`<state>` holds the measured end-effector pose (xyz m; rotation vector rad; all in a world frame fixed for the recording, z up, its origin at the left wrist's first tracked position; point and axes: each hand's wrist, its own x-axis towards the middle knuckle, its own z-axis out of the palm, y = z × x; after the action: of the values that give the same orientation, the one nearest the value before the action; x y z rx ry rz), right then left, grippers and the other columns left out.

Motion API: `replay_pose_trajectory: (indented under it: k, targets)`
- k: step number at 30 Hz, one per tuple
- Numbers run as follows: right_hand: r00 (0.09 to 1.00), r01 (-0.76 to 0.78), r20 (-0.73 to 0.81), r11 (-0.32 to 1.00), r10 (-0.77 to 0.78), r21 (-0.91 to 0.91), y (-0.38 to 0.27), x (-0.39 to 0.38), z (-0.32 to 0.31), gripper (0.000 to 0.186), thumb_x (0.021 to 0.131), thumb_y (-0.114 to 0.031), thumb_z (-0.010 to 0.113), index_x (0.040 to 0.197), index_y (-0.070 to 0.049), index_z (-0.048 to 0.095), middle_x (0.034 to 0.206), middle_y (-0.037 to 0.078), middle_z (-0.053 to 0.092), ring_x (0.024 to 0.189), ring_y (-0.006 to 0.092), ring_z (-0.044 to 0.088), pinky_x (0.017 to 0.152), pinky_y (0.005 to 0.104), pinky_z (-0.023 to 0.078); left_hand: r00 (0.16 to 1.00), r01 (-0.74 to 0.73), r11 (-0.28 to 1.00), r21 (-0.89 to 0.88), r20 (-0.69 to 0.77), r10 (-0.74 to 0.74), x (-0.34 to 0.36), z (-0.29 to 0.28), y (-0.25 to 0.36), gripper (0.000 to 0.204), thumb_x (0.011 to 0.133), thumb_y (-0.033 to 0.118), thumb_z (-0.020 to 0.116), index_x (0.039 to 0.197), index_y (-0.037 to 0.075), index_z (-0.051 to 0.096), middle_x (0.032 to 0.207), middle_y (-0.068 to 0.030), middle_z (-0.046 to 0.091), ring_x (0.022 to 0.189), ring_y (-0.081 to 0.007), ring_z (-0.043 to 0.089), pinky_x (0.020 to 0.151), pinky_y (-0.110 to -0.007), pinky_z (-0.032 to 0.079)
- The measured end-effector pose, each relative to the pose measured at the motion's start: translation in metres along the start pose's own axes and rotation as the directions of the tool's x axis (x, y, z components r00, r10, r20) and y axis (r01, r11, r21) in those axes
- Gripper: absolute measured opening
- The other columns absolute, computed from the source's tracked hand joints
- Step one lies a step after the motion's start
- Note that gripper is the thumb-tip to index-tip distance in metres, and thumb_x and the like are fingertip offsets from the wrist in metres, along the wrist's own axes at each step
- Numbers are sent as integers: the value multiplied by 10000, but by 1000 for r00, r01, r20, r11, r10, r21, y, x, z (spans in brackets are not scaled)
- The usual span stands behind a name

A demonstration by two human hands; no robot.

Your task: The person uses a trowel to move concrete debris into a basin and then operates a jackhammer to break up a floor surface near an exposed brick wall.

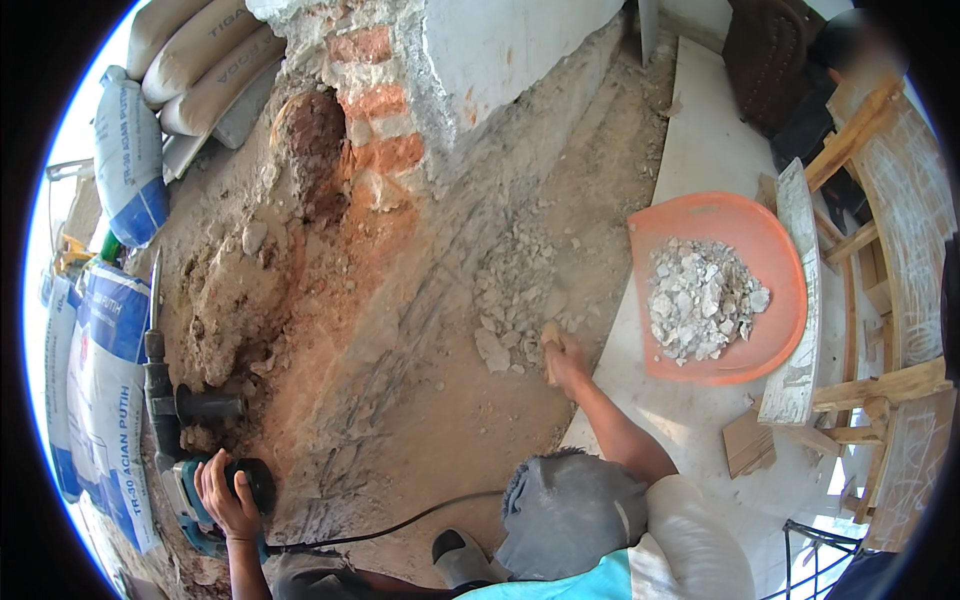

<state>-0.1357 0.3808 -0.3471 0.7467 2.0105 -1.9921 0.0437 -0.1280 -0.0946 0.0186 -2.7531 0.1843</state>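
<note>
My left hand (228, 497) is closed over the rear body of a teal and black demolition hammer (190, 500). The tool lies along the left side, its side handle (212, 405) sticking out to the right. Its long pointed chisel (154, 290) points away from me, beside white and blue cement bags (110, 370). A black power cord (400, 522) runs rightward from its rear. My right hand is out of view. Just right of the tool, broken earth and reddish rubble (330, 330) cover the ground.
A crouching co-worker in a grey head cloth (570, 505) reaches a hand (565, 362) to grey rubble (510, 290), gripping something light brown. Broken chunks fill an orange pan (790, 320). An exposed-brick wall corner (385, 100) stands ahead; wooden frames (850, 240) and another person (860, 50) are right.
</note>
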Motion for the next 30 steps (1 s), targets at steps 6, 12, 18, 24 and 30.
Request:
replay_pose_trajectory:
  k: [6, 12, 18, 24, 30]
  targets:
    - [995, 30, 96, 993, -41, 117, 12, -2, -5, 359, 947, -322, 587, 1165, -37, 594, 730, 58, 555, 551, 147, 554, 436, 298, 446, 1000, -5, 1000, -10, -17, 5, 3, 3, 3, 444, 965, 338, 429, 1191, -18, 567, 1029, -165, 632, 1018, -337, 588, 1064, -473, 326]
    - [994, -61, 100, 969, 38, 238, 1, -26, -19, 389, 950, -344, 574, 1185, -35, 553, 703, 83, 565, 466, 164, 543, 395, 298, 447, 1000, -4, 1000, 7, -3, 4, -1, 3, -2, 435, 967, 323, 426, 1193, -20, 569, 1049, -170, 632, 1020, -340, 587, 1068, -473, 324]
    - [998, -48, -20, 955, 57, 294, -28, -48, -76, 402, 942, -362, 599, 1216, -72, 542, 681, 74, 577, 452, 149, 546, 365, 285, 455, 1000, -1, 1000, 11, -6, 1, -3, 2, -2, 436, 971, 316, 421, 1201, -23, 569, 1076, -172, 634, 1027, -336, 588, 1072, -473, 323]
    - [980, 153, -193, 812, -51, 562, -48, -46, -175, 364, 931, -401, 586, 1120, -94, 532, 678, 56, 577, 463, 152, 549, 383, 293, 461, 1000, -3, 1000, 18, -9, 3, -3, 2, 1, 433, 969, 306, 423, 1217, -22, 560, 1065, -168, 638, 1028, -328, 592, 1074, -471, 322]
    - [983, 52, -182, 963, -4, 265, -57, -54, -178, 355, 952, -382, 556, 1131, -77, 568, 725, 61, 586, 475, 158, 556, 389, 288, 458, 1000, -1, 1000, 24, 3, 1, -3, 3, -3, 430, 966, 298, 428, 1229, -18, 553, 1061, -166, 640, 1034, -328, 590, 1078, -469, 318]
